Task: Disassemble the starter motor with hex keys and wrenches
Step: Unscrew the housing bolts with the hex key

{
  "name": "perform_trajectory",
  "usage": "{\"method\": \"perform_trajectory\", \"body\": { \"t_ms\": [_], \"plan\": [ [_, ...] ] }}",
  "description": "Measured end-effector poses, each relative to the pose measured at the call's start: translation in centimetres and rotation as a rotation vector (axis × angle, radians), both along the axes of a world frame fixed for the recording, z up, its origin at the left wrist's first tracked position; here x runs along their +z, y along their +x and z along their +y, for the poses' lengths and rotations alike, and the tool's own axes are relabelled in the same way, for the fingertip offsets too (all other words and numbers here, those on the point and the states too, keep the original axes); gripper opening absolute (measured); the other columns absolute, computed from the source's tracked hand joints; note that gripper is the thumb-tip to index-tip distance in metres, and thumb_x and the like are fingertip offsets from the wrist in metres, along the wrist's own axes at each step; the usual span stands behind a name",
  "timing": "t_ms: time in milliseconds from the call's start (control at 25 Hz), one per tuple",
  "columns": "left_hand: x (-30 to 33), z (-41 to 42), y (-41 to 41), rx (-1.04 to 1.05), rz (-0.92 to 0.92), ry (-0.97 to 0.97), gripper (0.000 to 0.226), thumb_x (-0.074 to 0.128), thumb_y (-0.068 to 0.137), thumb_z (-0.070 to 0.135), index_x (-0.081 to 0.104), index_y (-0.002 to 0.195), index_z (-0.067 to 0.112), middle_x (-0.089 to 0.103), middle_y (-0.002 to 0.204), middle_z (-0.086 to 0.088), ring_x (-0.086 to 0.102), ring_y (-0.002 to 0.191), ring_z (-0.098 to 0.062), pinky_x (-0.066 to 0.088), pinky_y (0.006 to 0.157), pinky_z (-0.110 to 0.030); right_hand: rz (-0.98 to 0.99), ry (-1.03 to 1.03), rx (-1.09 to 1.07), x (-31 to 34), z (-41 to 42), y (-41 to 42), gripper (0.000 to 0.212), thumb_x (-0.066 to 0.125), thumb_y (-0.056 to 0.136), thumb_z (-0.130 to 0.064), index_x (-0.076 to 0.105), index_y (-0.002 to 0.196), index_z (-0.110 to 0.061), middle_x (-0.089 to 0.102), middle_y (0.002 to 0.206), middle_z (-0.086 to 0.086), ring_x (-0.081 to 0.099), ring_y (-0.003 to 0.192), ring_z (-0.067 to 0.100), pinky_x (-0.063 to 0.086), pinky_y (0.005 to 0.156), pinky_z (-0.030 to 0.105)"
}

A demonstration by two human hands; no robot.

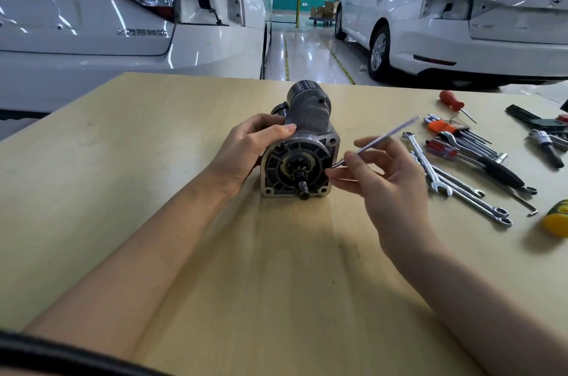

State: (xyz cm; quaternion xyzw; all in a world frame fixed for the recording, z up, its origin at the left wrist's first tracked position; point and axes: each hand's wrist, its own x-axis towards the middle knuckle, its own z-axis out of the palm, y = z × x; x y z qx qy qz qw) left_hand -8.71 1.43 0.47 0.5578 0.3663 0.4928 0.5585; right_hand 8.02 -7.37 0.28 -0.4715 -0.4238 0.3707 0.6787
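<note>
Behind the counter (pixel 153 222): two white cars (pixel 92 22), shiny floor aisle between them. Counter itself is light wood, far edge just beyond the starter motor (pixel 302 142), near half bare. Starter motor lies mid-counter, pinion end facing the camera, mounting flange resting on the surface. Left hand (pixel 246 148) wraps the housing from the left, thumb on top, grip curled round the body. Right hand (pixel 390 175) hovers just right of the flange, palm turned in, grip pinching a thin long rod-like tool (pixel 384 138) between thumb and fingers, tip near the flange edge; other fingers spread loose. Wrenches (pixel 445 178), hex keys (pixel 473 142), screwdrivers scattered along the right edge.
</note>
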Motion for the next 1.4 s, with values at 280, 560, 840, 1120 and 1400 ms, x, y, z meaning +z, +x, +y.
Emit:
{"method": "perform_trajectory", "body": {
  "t_ms": [280, 560, 840, 1120, 1400],
  "plan": [
    [0.2, -0.2, -0.2, -0.03, 0.017, -0.001, 0.037, 0.044, 0.089, 0.045, 0.076, 0.085, 0.028, 0.071, 0.095, 0.014, 0.058, 0.106, -0.005, 0.045, 0.082, -0.031, -0.657, 0.26, -0.159, -0.8, 1.0, 0.0, 0.047, 0.062, 0.091, -0.002, 0.052, 0.135, -0.015, 0.06, 0.075, -0.001, 0.063, 0.064, 0.025, 0.054, 0.067, 0.037],
    [0.7, 0.1, -0.9, -0.073, -0.12, -0.168, 0.068, 0.02, 0.099, 0.055, 0.074, 0.093, 0.013, 0.073, 0.104, -0.006, 0.063, 0.101, -0.02, 0.045, 0.09, -0.039, -1.307, 0.497, -0.123, -0.7, 1.2, -0.9, 0.057, 0.059, 0.077, 0.018, 0.061, 0.128, -0.007, 0.053, 0.086, 0.014, 0.053, 0.071, 0.03, 0.05, 0.051, 0.044],
    [0.6, 0.1, -0.9, -0.086, -0.123, -0.171, 0.071, 0.018, 0.099, 0.056, 0.073, 0.096, 0.012, 0.074, 0.106, -0.004, 0.067, 0.098, -0.013, 0.049, 0.084, -0.037, -1.433, 0.509, -0.012, -0.6, 1.1, -0.7, 0.052, 0.056, 0.074, 0.017, 0.068, 0.118, -0.007, 0.053, 0.083, 0.015, 0.053, 0.074, 0.031, 0.05, 0.051, 0.043],
    [0.3, 0.3, -0.7, -0.045, -0.031, -0.092, 0.051, 0.032, 0.1, 0.049, 0.072, 0.095, 0.017, 0.072, 0.102, 0.003, 0.06, 0.107, -0.011, 0.047, 0.078, -0.031, -0.831, 0.368, -0.082, -0.9, -0.3, -1.3, 0.018, 0.051, 0.093, 0.0, 0.056, 0.099, -0.015, 0.056, 0.084, -0.006, 0.049, 0.066, 0.006, 0.04, 0.06, 0.02],
    [0.2, -0.4, 0.2, 0.004, 0.047, 0.065, 0.031, 0.078, 0.074, 0.026, 0.064, 0.098, 0.012, 0.066, 0.092, -0.002, 0.063, 0.086, -0.015, 0.05, 0.082, -0.027, 0.497, -0.242, 0.038, -0.3, 0.6, -0.3, 0.022, 0.037, 0.089, 0.013, 0.045, 0.092, -0.008, 0.047, 0.064, 0.008, 0.043, 0.043, 0.012, 0.037, 0.039, 0.022]
  ]
}}
